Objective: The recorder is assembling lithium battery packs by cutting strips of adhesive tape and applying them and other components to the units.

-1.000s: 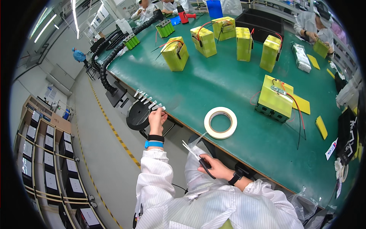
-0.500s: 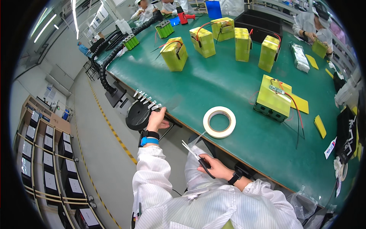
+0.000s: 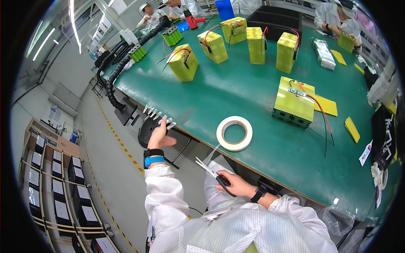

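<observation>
The right hand (image 3: 236, 185), at the lower centre of the frame, is closing around the black handles of a pair of scissors (image 3: 218, 178), whose blades are standing slightly apart and pointing up and left. The left hand (image 3: 157, 135), left of centre, is spreading its thumb well away from its fingers; its fingertips are reaching the row of tape strips (image 3: 152, 111) along the table edge, though whether they are touching one I cannot tell. Beneath that hand a black stool (image 3: 145, 133) is showing. The roll of tape (image 3: 249, 134) is lying flat near the centre of the frame on the green table (image 3: 198, 101), its loose end hanging toward the scissors. Right of centre, a yellow battery pack (image 3: 291, 99) is trailing red and black wires. Five more upright yellow packs (image 3: 183, 65) are standing across the upper middle.
</observation>
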A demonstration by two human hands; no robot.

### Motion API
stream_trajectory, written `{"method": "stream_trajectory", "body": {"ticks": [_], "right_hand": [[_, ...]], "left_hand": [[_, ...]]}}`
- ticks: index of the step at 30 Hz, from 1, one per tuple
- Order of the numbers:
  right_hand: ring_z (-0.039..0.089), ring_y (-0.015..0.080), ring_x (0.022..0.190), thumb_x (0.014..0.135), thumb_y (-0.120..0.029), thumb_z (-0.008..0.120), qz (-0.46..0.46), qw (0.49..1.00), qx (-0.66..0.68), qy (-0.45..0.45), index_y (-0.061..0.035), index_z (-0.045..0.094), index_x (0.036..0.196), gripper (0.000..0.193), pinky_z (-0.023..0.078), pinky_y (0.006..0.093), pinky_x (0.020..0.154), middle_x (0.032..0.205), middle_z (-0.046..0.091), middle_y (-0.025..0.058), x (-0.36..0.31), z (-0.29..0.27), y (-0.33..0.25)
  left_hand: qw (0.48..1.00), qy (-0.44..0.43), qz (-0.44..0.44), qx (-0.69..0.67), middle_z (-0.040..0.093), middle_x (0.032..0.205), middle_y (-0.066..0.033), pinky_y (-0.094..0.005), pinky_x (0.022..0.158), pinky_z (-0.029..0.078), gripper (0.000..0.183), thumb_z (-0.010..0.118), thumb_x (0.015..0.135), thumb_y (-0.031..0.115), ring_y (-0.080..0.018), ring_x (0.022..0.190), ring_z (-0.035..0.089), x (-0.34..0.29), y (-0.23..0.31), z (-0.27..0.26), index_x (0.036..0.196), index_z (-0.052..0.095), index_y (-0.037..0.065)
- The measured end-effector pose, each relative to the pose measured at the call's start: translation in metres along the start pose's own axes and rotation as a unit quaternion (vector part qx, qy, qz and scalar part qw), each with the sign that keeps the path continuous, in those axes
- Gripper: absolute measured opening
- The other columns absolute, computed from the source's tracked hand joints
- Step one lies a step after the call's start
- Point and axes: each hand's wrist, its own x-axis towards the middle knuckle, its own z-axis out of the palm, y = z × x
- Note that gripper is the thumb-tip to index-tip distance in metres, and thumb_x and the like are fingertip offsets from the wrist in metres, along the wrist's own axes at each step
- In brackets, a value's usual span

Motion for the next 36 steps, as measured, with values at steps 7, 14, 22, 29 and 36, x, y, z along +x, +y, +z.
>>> {"method": "stream_trajectory", "body": {"ticks": [7, 14, 22, 29, 36], "right_hand": [[0.056, 0.0195, 0.069, 0.088, -0.040, 0.070, 0.001, 0.998, 0.053, -0.028, -0.0048, 0.043, 0.130, 0.061, 0.045, 0.0311, 0.066, 0.078, 0.056, 0.0089, 0.004, 0.008, 0.019], [0.060, 0.0214, 0.103, 0.090, -0.032, 0.069, -0.007, 0.979, 0.139, -0.150, -0.0054, 0.038, 0.136, 0.061, 0.047, 0.0343, 0.092, 0.109, 0.062, 0.0124, 0.005, 0.007, -0.005], [0.056, 0.0138, 0.093, 0.089, -0.022, 0.070, -0.026, 0.975, 0.197, -0.105, -0.0048, 0.040, 0.136, 0.059, 0.045, 0.0287, 0.086, 0.102, 0.059, 0.0057, -0.020, -0.004, -0.002], [0.051, 0.0100, 0.082, 0.093, -0.030, 0.065, 0.062, 0.987, 0.144, -0.034, -0.0046, 0.044, 0.132, 0.051, 0.044, 0.0259, 0.077, 0.090, 0.054, 0.0025, -0.023, -0.009, 0.027], [0.051, 0.0115, 0.079, 0.093, -0.030, 0.064, 0.041, 0.990, 0.132, -0.019, -0.0037, 0.044, 0.131, 0.051, 0.044, 0.0270, 0.075, 0.087, 0.054, 0.0022, 0.012, -0.010, 0.027]], "left_hand": [[0.997, -0.059, 0.051, 0.020, 0.068, 0.080, -0.0239, -0.0329, 0.060, 0.057, 0.068, 0.045, 0.095, 0.057, -0.0263, 0.065, 0.069, -0.035, -0.049, -0.028, 0.123, 0.048, -0.005], [0.945, -0.194, 0.249, -0.087, 0.069, 0.107, -0.0112, -0.0259, 0.076, 0.053, 0.032, 0.064, 0.092, 0.012, -0.0153, 0.090, 0.066, -0.090, -0.118, 0.058, 0.121, 0.056, 0.002], [0.901, -0.123, 0.373, -0.184, 0.063, 0.104, -0.0063, -0.0251, 0.077, 0.049, 0.024, 0.068, 0.088, 0.010, -0.0124, 0.088, 0.060, -0.090, -0.129, 0.095, 0.108, 0.061, 0.000], [0.878, 0.014, 0.469, -0.093, 0.063, 0.100, -0.0097, -0.0248, 0.067, 0.049, 0.006, 0.067, 0.085, 0.003, -0.0134, 0.080, 0.059, -0.106, -0.105, 0.104, 0.085, 0.063, -0.001], [0.877, 0.033, 0.473, -0.080, 0.064, 0.096, -0.0097, -0.0251, 0.066, 0.048, 0.008, 0.067, 0.086, 0.003, -0.0146, 0.078, 0.059, -0.113, -0.099, 0.102, 0.083, 0.062, -0.001]]}}
